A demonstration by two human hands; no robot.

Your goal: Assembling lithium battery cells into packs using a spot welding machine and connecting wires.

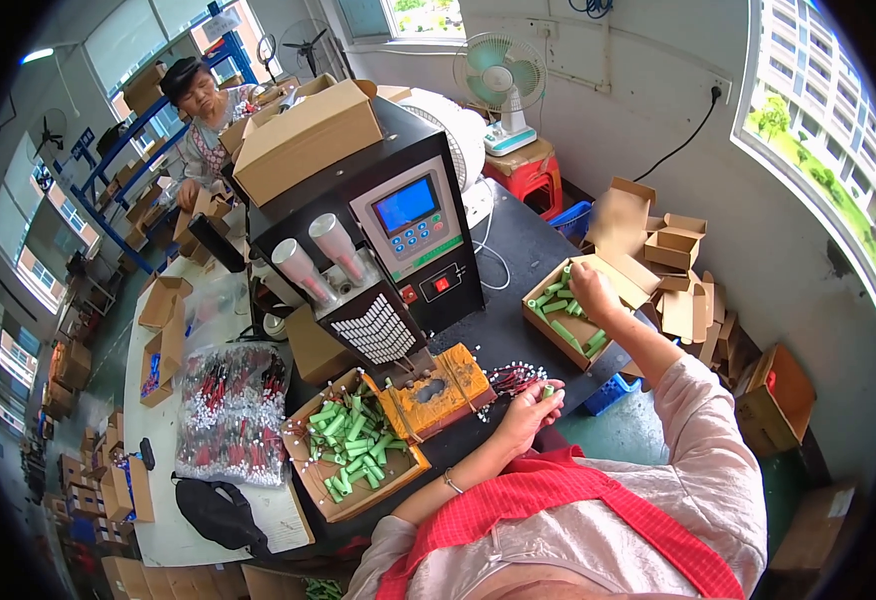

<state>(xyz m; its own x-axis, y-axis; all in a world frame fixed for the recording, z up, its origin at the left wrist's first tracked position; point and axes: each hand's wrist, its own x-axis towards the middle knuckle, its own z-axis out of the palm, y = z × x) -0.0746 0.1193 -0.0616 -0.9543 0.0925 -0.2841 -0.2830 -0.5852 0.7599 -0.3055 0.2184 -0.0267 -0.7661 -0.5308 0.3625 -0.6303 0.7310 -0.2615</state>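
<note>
My left hand (pixel 525 418) is closed round a green cylindrical battery cell (pixel 549 390), whose end pokes out by the thumb. Beside it lies a bunch of wires with small white connectors (pixel 516 378). At the right, my right hand (pixel 596 292) reaches into a cardboard box of green cells (pixel 598 352), its fingers bent together at the far side; whatever they pinch is hidden. Left of my left hand is a spot welding machine (pixel 418 215) with an orange work block (pixel 436 388) under its electrodes. A second box (pixel 336 505) beside that block holds many green cells with wires.
A bag of wired connectors (pixel 233 415) and a black cloth item (pixel 220 512) lie on the pale table at left. An open carton (pixel 308 140) sits on the machine. Another person (pixel 203 130) works behind it. Empty cartons (pixel 678 245) pile up at right, near a fan (pixel 499 80).
</note>
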